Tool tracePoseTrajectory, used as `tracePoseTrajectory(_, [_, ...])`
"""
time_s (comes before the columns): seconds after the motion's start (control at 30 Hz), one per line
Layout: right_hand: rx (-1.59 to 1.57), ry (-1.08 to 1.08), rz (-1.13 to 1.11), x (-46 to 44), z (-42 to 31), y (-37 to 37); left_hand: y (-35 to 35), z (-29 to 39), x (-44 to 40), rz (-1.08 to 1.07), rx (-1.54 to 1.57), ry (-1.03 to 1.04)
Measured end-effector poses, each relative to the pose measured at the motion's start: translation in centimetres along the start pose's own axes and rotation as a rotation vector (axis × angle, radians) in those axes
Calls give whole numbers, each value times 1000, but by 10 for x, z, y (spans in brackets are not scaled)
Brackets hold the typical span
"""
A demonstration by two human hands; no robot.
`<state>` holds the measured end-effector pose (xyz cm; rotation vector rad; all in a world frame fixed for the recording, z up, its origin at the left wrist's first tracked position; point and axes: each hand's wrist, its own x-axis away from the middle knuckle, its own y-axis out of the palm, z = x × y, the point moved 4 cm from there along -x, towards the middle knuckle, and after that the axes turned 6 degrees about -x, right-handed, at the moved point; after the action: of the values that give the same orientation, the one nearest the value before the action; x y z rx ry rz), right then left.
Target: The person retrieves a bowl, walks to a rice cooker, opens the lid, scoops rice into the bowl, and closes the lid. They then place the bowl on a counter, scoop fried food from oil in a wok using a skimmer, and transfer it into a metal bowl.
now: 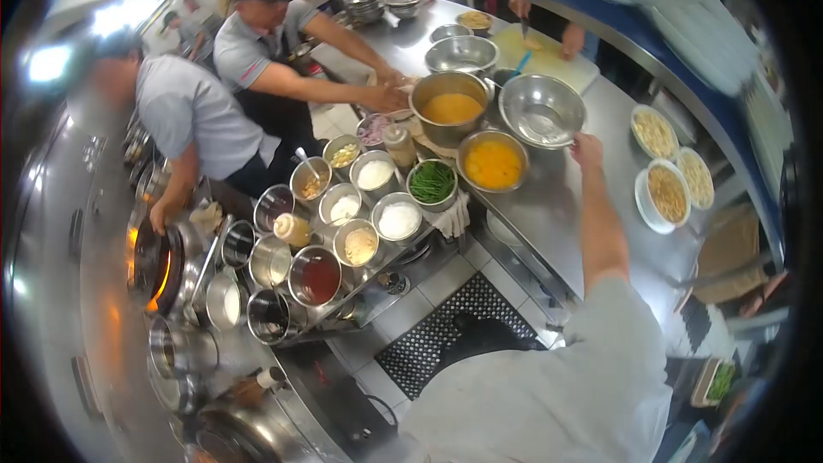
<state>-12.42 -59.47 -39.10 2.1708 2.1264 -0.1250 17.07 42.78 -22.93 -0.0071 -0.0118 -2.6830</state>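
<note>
My right arm stretches across the steel counter, and my right hand is closed on the near right rim of a shiny metal mixing bowl. The bowl looks nearly bare inside, tilted a little towards me. Left of it stands a deep metal pot of orange-yellow liquid. A metal bowl of egg yolks sits just in front, close to the counter's edge. Chopped green vegetables fill a smaller container beside the yolks. My left hand does not show.
Several metal containers of ingredients, including red sauce, line the left station. Two co-workers work there, one at a flaming pan. Across the counter, another person's hands work at a cutting board. Noodle-like food fills bowls at right.
</note>
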Motion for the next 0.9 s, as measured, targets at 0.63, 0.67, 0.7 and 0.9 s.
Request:
tracePoseTrajectory(0.63, [-604, 443, -1480, 565, -269, 386, -144, 44, 69, 138, 393, -91])
tracePoseTrajectory(0.67, [-608, 499, -1562, 642, -322, 396, -146, 51, 74, 130, 370, -79])
tracePoseTrajectory(0.7, [-623, 445, -1697, 704, -360, 410, -149, 57, 80, 121, 346, -68])
tracePoseTrajectory(0.9, [-444, 94, -1886, 951, -416, 466, -155, 79, 94, 123, 64, -41])
